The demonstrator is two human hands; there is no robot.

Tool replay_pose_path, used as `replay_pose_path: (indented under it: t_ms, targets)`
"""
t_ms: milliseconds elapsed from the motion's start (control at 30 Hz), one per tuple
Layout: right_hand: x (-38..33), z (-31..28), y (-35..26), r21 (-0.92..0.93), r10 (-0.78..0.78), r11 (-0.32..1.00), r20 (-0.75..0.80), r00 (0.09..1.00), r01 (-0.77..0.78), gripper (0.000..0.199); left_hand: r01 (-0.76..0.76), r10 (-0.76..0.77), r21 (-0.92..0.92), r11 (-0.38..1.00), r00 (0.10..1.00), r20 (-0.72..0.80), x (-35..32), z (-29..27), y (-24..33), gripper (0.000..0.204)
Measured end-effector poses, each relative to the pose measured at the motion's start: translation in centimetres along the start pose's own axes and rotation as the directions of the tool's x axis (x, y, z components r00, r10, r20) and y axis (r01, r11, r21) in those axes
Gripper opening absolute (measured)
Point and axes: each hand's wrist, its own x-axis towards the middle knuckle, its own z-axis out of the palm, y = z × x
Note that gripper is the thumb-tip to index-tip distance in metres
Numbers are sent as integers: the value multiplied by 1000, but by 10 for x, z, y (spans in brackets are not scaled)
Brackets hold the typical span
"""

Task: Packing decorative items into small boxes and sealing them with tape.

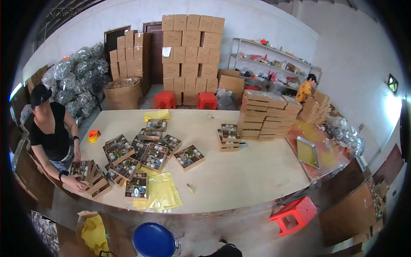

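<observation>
- We are looking down on a large pale table [239,171]; neither of our own hands is showing, so we cannot tell their grip.
- Open cardboard trays [145,152] of small round items are lying clustered on the table's left half, beside yellow bags [160,192].
- A co-worker [49,128] at the left edge is pressing a hand [77,184] on a tray [92,175] at the table's corner.
- A stack of closed flat boxes [265,115] is sitting at the far right, and a red stool [295,214] is standing on the floor.
</observation>
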Motion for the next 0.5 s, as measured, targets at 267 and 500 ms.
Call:
replay_pose_path:
  t_ms: [267, 500]
  targets:
    - [73, -182, 69, -224, -57, 973, 29, 998, 62, 52, -71, 64, 48, 996, 990, 123, 24, 124, 53, 72]
    - [98, -424, 85, -66, -908, 386, 150, 391, 920, 41, 730, -765, -230, -643, -628, 144, -178, 194, -16, 68]
